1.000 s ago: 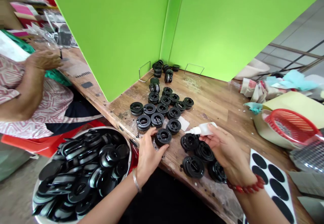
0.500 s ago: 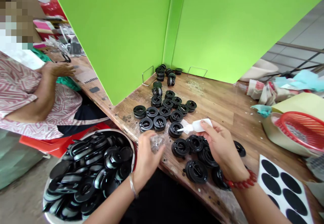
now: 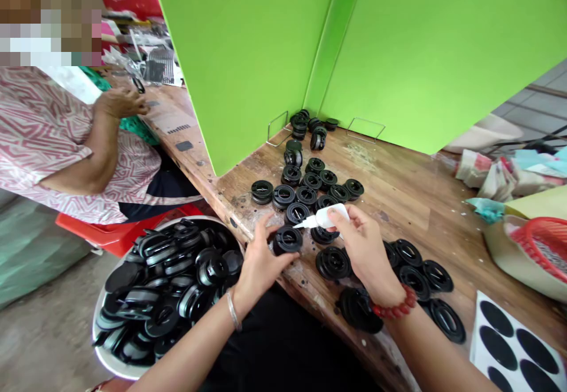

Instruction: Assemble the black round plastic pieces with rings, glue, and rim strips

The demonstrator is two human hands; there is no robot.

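My left hand (image 3: 261, 259) is closed around the side of a black round plastic part (image 3: 287, 241) near the table's front edge, thumb in front and fingers behind. In my right hand (image 3: 361, 244) is a small white squeeze bottle (image 3: 326, 216), tilted so its thin nozzle points left. The nozzle tip sits just above the held part; whether it touches cannot be made out. Several similar black round parts (image 3: 306, 196) stand behind, in rows on the wooden table. More black rings (image 3: 437, 275) lie under and beside my right wrist, partly hidden by it.
Green panels (image 3: 411, 43) with wire feet stand at the back. A white tub (image 3: 100, 333) heaped with black parts is at lower left. On the right are a sheet of black round stickers (image 3: 498, 348) and a red basket (image 3: 549, 238). A co-worker (image 3: 66, 138) sits at left.
My left hand has taken hold of a black round part; the clear crumpled plastic by its fingers is out of sight. The bottle has moved left over that part. The whole view has shifted.
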